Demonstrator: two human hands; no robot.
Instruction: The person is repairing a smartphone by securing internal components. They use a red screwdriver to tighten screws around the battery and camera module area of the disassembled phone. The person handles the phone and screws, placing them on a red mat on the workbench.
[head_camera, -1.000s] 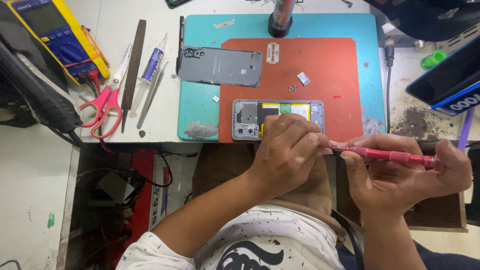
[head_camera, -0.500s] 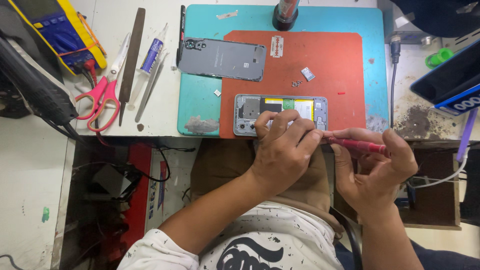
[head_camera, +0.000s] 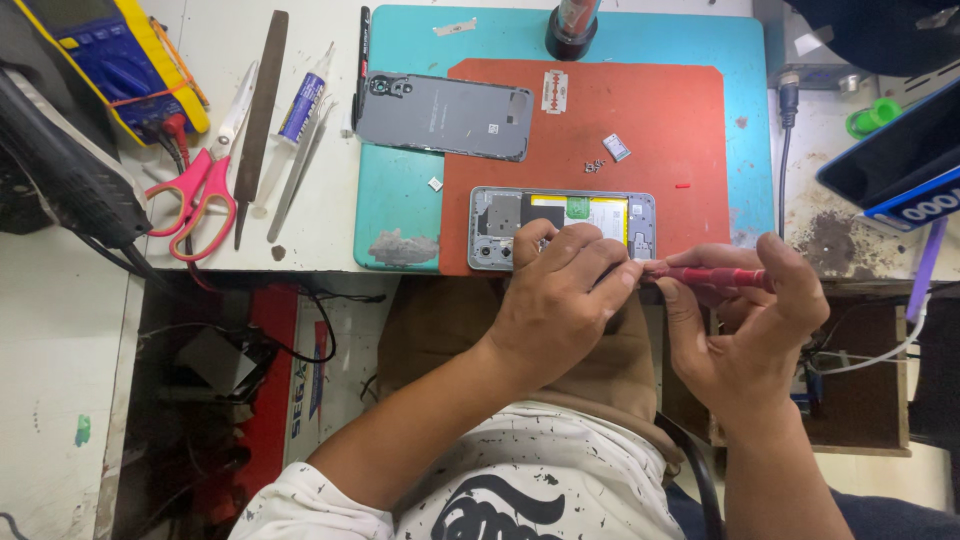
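Right, from the left edge of the bench I see pink-handled scissors (head_camera: 195, 195), a file (head_camera: 258, 100) and a glue tube (head_camera: 300, 100). On the teal mat (head_camera: 400, 215) lies the grey back cover (head_camera: 445, 115), already off. At the red mat's (head_camera: 640, 110) near edge sits the opened phone (head_camera: 560, 225), battery still in. My left hand (head_camera: 560, 300) presses down on it, fingers curled. My right hand (head_camera: 750, 330) grips a red screwdriver (head_camera: 705, 275), tip at the phone's right end. Loose screws (head_camera: 594, 165) lie out; disassembly looks partway.
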